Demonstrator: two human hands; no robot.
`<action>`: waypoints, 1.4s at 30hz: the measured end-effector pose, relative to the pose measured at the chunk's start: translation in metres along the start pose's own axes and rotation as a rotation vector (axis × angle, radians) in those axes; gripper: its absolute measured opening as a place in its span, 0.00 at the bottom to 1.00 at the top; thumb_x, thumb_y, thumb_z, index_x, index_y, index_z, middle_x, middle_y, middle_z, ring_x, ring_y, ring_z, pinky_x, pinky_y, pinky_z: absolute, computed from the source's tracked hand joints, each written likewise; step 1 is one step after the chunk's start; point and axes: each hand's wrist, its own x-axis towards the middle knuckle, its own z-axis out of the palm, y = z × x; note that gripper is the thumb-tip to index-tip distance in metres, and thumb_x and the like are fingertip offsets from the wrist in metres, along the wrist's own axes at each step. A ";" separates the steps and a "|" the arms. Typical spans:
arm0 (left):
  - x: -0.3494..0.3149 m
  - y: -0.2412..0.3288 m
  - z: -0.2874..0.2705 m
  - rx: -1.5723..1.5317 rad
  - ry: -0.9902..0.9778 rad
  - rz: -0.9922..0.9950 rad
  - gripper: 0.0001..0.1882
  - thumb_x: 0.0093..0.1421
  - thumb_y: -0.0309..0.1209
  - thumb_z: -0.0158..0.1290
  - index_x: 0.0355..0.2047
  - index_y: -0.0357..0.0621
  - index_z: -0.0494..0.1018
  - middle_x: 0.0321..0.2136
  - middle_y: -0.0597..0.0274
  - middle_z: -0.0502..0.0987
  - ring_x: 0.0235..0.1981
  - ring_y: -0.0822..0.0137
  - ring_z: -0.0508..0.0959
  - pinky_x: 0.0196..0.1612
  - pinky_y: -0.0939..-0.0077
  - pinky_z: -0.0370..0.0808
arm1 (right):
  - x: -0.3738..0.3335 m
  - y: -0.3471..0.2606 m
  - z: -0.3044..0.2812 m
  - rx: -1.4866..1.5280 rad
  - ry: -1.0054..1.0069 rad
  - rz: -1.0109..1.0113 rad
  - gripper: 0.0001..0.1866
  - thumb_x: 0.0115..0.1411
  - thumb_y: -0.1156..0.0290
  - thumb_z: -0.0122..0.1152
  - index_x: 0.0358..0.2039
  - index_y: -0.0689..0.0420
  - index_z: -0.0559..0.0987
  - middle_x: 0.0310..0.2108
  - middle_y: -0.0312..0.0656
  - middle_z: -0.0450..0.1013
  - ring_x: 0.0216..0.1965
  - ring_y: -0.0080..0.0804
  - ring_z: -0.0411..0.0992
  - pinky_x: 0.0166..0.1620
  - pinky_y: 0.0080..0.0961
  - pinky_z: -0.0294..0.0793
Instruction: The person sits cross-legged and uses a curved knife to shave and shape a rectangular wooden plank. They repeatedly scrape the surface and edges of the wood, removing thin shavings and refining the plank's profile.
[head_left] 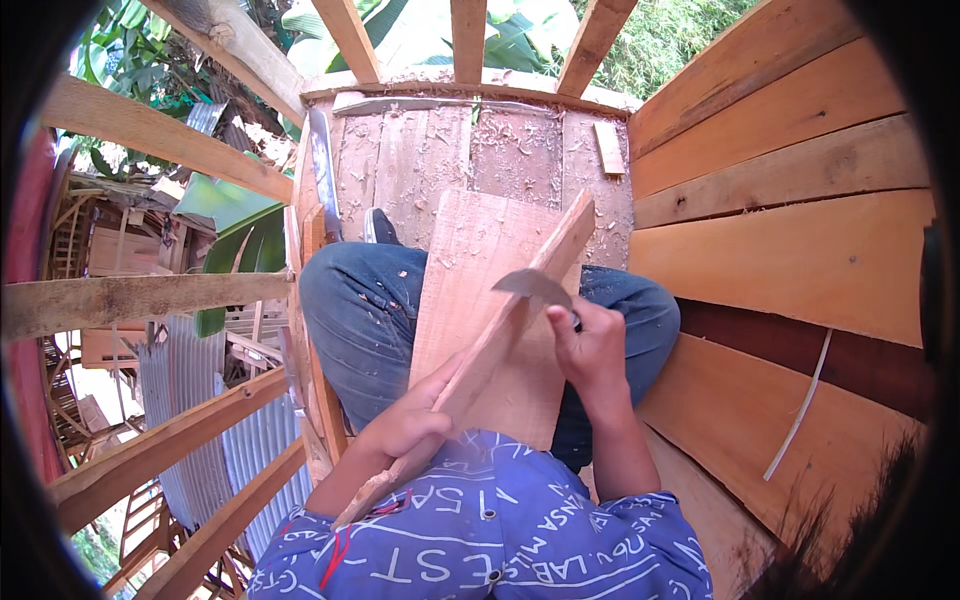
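left hand (408, 425) clamped on slanted wood strip (520, 305) over lap board (475, 300); right hand (590, 350) closed on blade (532, 284) at strip edge. shavings (510, 140) lie ahead; trimming appears partly done.

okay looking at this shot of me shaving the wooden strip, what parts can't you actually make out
Head view:
- Handle of the blade: hidden inside the right hand.
- Lower end of the wooden strip: covered by the left hand and shirt.
- Wide board on the lap: near end hidden behind the strip, hands and shirt.
- Feet: only one shoe shows.

wood slat (510, 325): pale, matt | blade (532, 284): dull grey, probably metal | board (470, 300): raw wood | floor (520, 150): rough planks
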 end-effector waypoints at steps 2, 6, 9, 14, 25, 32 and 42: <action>0.000 -0.006 -0.005 -0.054 -0.005 0.066 0.54 0.38 0.28 0.50 0.71 0.38 0.45 0.66 0.54 0.56 0.67 0.64 0.55 0.67 0.75 0.51 | -0.017 -0.021 0.002 0.029 -0.170 -0.003 0.29 0.62 0.46 0.58 0.20 0.64 0.74 0.15 0.53 0.66 0.18 0.54 0.69 0.23 0.37 0.67; 0.000 -0.008 -0.005 -0.008 0.000 0.046 0.53 0.39 0.30 0.50 0.70 0.37 0.47 0.65 0.55 0.56 0.65 0.66 0.58 0.63 0.78 0.58 | -0.034 -0.020 0.013 -0.012 -0.142 0.006 0.31 0.58 0.43 0.60 0.16 0.60 0.72 0.13 0.49 0.66 0.17 0.50 0.70 0.21 0.36 0.68; -0.001 -0.004 -0.002 0.032 0.030 0.045 0.53 0.38 0.30 0.49 0.70 0.37 0.48 0.65 0.55 0.57 0.65 0.67 0.59 0.59 0.80 0.63 | -0.028 -0.010 0.010 -0.127 -0.083 -0.035 0.32 0.53 0.38 0.63 0.14 0.57 0.72 0.12 0.44 0.67 0.15 0.45 0.71 0.19 0.34 0.69; 0.004 -0.006 -0.001 0.036 0.040 0.106 0.52 0.38 0.28 0.49 0.70 0.38 0.49 0.64 0.55 0.59 0.63 0.68 0.60 0.58 0.80 0.65 | -0.022 -0.006 0.008 -0.154 -0.056 -0.023 0.32 0.54 0.39 0.62 0.16 0.59 0.73 0.13 0.47 0.68 0.17 0.47 0.71 0.21 0.37 0.70; -0.005 -0.011 0.007 -0.094 -0.010 0.239 0.46 0.43 0.17 0.46 0.68 0.39 0.54 0.66 0.53 0.59 0.66 0.67 0.60 0.67 0.76 0.53 | -0.003 0.030 -0.023 -0.133 -0.061 0.144 0.28 0.65 0.50 0.53 0.25 0.67 0.76 0.18 0.60 0.68 0.24 0.62 0.68 0.27 0.43 0.66; -0.010 0.003 0.018 0.304 0.180 0.354 0.41 0.47 0.14 0.45 0.66 0.40 0.59 0.62 0.51 0.66 0.62 0.66 0.66 0.64 0.75 0.59 | -0.047 -0.003 0.002 0.206 -0.068 0.059 0.36 0.67 0.43 0.46 0.18 0.66 0.65 0.11 0.38 0.54 0.18 0.23 0.53 0.21 0.31 0.50; -0.010 0.007 0.015 0.337 0.301 0.461 0.40 0.47 0.15 0.47 0.65 0.40 0.61 0.59 0.47 0.69 0.62 0.64 0.66 0.64 0.73 0.60 | -0.031 -0.008 -0.013 0.144 -0.225 0.100 0.30 0.64 0.49 0.52 0.19 0.66 0.69 0.13 0.51 0.60 0.14 0.44 0.62 0.22 0.36 0.60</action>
